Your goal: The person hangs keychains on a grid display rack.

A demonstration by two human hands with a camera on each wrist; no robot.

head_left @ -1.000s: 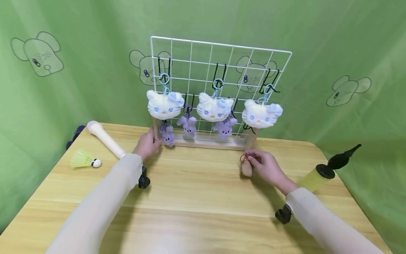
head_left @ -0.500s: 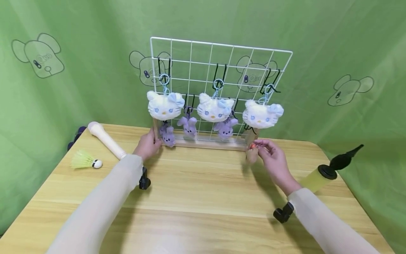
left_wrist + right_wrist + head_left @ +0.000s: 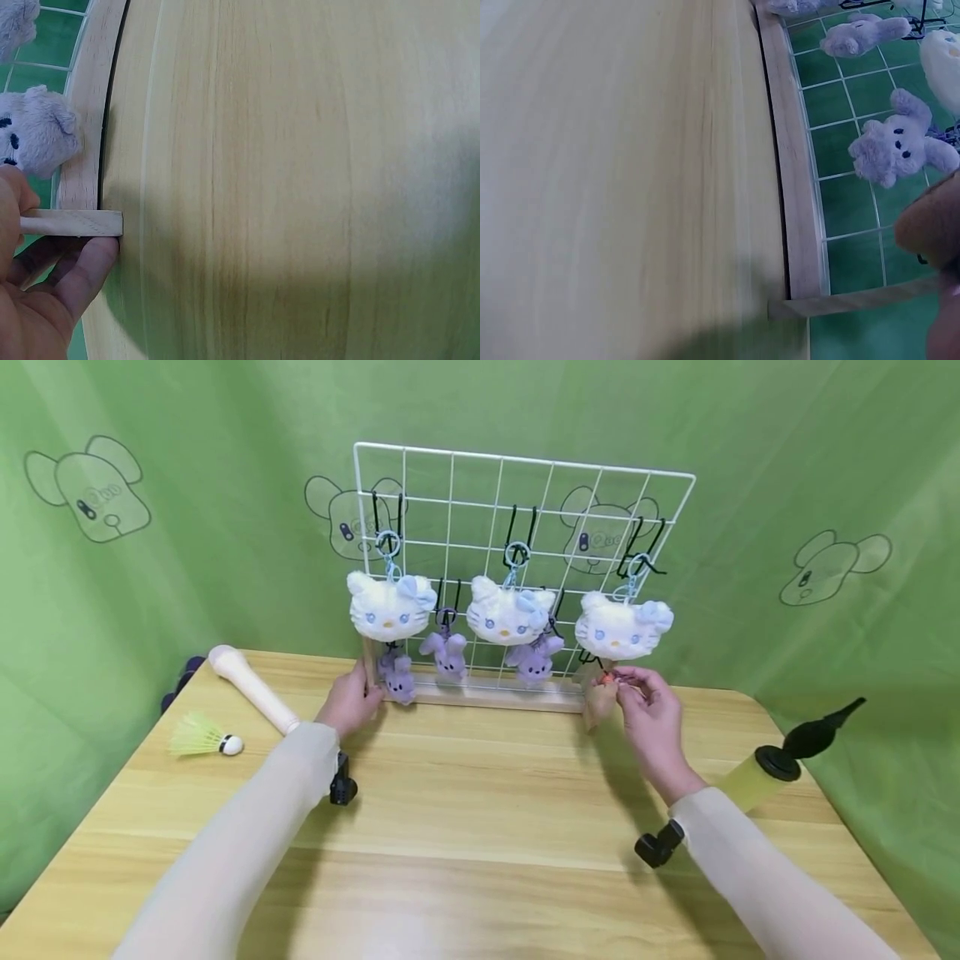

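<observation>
A white wire grid rack with a wooden base (image 3: pixel 495 697) carries white cat-head plush keychains (image 3: pixel 510 612) on its upper hooks and small purple bunny plush keychains (image 3: pixel 535 662) on lower hooks. My left hand (image 3: pixel 349 700) grips the rack's left wooden support; in the left wrist view, fingers and thumb lie on both sides of that wooden support (image 3: pixel 82 223). With its fingertips, my right hand (image 3: pixel 654 718) pinches the ring end of a tan plush keychain (image 3: pixel 600 700) with an orange-red bit on top, close to the lower right black hook. In the right wrist view the tan keychain is hidden.
A pale microphone-shaped object (image 3: pixel 255 689) and a yellow shuttlecock (image 3: pixel 206 737) lie at the left of the table. A yellow bottle with a black top (image 3: pixel 753 781) stands right of my right forearm. Green curtain (image 3: pixel 825 460) surrounds the table.
My right hand has moved up and slightly right with the tan keychain, from near the tabletop to beside the lower right hook. The left hand stays on the rack's support.
</observation>
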